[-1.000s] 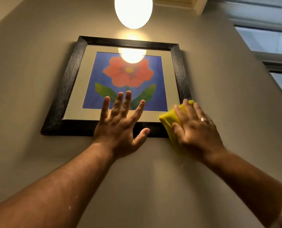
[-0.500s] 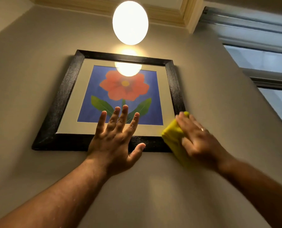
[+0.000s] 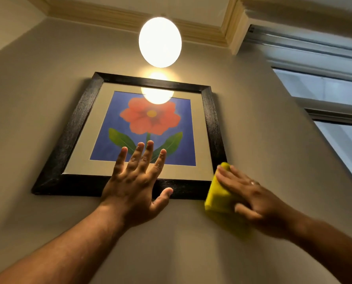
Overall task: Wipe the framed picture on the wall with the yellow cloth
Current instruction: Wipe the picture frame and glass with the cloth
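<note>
A framed picture (image 3: 76,130) hangs on the beige wall: black wooden frame, pale mat, a red flower on blue. My left hand (image 3: 136,181) lies flat, fingers spread, over the frame's bottom edge and the lower glass. My right hand (image 3: 251,197) presses a folded yellow cloth (image 3: 217,196) against the frame's lower right corner and the wall just below it. Part of the cloth is hidden under my palm.
A glowing round lamp (image 3: 160,42) hangs just above the picture and is mirrored in the glass. A window (image 3: 324,87) with a rail above it is on the right. Cream cornice (image 3: 130,17) runs along the ceiling.
The view has tilted upward, so the picture sits lower in the frame. My right hand with the cloth has slid a little down at the lower right corner. My left hand stays on the bottom edge.
</note>
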Tool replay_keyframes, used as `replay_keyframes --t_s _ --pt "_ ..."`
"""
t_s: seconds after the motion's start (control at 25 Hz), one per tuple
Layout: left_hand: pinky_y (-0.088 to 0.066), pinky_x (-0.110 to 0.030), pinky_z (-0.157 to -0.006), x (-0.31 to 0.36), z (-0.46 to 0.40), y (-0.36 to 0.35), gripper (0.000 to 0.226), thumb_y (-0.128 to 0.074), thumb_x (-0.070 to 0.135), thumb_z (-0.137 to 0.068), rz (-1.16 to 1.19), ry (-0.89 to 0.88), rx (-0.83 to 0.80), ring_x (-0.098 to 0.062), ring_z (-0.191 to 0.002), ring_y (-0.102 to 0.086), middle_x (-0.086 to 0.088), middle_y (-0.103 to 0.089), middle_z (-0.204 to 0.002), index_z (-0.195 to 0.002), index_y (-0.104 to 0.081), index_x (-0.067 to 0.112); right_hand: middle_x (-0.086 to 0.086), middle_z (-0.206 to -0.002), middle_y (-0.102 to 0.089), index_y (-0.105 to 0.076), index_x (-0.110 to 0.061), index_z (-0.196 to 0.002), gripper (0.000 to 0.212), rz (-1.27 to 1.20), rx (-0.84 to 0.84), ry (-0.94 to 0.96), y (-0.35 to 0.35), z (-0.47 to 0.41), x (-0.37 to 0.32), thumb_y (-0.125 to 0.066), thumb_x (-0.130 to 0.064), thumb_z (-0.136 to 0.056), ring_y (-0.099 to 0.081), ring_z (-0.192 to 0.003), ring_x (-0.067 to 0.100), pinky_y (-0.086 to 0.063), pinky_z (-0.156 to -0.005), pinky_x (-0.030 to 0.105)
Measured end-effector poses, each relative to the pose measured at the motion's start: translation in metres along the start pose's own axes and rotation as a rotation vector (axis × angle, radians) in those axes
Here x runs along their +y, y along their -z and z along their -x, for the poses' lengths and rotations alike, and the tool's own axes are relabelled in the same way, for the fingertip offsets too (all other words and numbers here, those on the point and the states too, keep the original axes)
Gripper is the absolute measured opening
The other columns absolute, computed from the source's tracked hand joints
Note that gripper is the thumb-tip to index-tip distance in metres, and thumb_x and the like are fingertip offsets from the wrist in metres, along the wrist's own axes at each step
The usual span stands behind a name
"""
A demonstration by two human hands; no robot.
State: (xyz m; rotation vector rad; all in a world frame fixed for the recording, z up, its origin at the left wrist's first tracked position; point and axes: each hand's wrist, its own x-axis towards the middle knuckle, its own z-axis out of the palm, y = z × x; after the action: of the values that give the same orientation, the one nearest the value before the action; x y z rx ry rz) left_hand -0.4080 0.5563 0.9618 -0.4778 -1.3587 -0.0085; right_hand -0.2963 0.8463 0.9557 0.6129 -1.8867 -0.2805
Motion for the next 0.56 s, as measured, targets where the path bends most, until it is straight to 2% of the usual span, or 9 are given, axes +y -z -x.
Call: replay_keyframes --t_s 0.08,0.16,0.28,0.4,0.52,0.56 --pt "-0.004 -0.058 -0.12 -0.001 0.002 -0.001 0.083 -0.025 0.07 -0.084 -0.006 0.005 -0.001 -0.027 -0.151 -0.002 -0.01 -0.005 -0.163 -0.153 -0.006 0.027 -0.022 -0.156 0.0 -0.012 -0.037 -0.146 0.072 0.048 0.051 -0.096 0.025 -0.055 0.013 -0.05 -0.031 -0.085 0.002 -0.147 0.01 -0.003 -0.117 0.02" --pt "-0.003 -0.058 -0.12 -0.001 0.002 0.0 0.083 -0.025 0.07 -0.085 -0.011 0.015 -0.005 -0.027 -0.15 -0.003 -0.01 -0.006 -0.163 -0.153 -0.007 0.026 -0.004 -0.161 -0.005 -0.015 -0.026 -0.148 0.067 0.013 0.075 -0.261 0.056 -0.128 0.032 -0.051 -0.021 -0.092 -0.003 -0.148 0.023 -0.008 -0.12 0.036" --pt "0.002 -0.056 -0.12 0.001 0.0 0.002 0.085 -0.023 0.071 -0.085 -0.013 0.009 -0.03 -0.027 -0.15 0.001 -0.009 -0.001 -0.163 -0.153 -0.003 0.026 0.002 -0.162 -0.006 -0.017 -0.022 -0.149 0.063 0.024 0.156 -0.459 0.082 -0.178 0.041 -0.044 -0.023 -0.092 -0.007 -0.148 0.026 -0.012 -0.121 0.041" --pt "0.002 -0.056 -0.12 0.002 0.001 0.003 0.086 -0.024 0.071 -0.085 -0.009 0.014 -0.042 -0.026 -0.15 0.0 -0.009 -0.001 -0.163 -0.153 -0.004 0.024 -0.002 -0.161 -0.011 -0.021 -0.027 -0.147 0.066 0.048 0.172 -0.396 0.045 -0.111 0.026 -0.046 -0.031 -0.086 -0.011 -0.147 0.025 -0.016 -0.119 0.038" --pt "-0.002 -0.056 -0.121 0.002 0.001 0.003 0.085 -0.026 0.068 -0.085 -0.01 0.009 -0.051 -0.027 -0.15 -0.005 -0.01 -0.005 -0.163 -0.153 -0.007 0.021 -0.018 -0.157 -0.014 -0.016 -0.043 -0.144 0.075 0.084 0.156 -0.321 -0.016 -0.004 -0.028 -0.04 -0.042 -0.073 -0.013 -0.145 0.013 -0.023 -0.111 0.032" --pt "-0.003 -0.056 -0.121 0.001 0.0 0.002 0.085 -0.026 0.068 -0.086 -0.005 0.004 -0.048 -0.027 -0.15 -0.004 -0.01 -0.005 -0.163 -0.153 -0.006 0.02 -0.02 -0.156 -0.014 -0.014 -0.045 -0.144 0.075 0.097 0.16 -0.304 -0.023 0.007 -0.033 -0.038 -0.043 -0.072 -0.012 -0.144 0.011 -0.024 -0.109 0.031"
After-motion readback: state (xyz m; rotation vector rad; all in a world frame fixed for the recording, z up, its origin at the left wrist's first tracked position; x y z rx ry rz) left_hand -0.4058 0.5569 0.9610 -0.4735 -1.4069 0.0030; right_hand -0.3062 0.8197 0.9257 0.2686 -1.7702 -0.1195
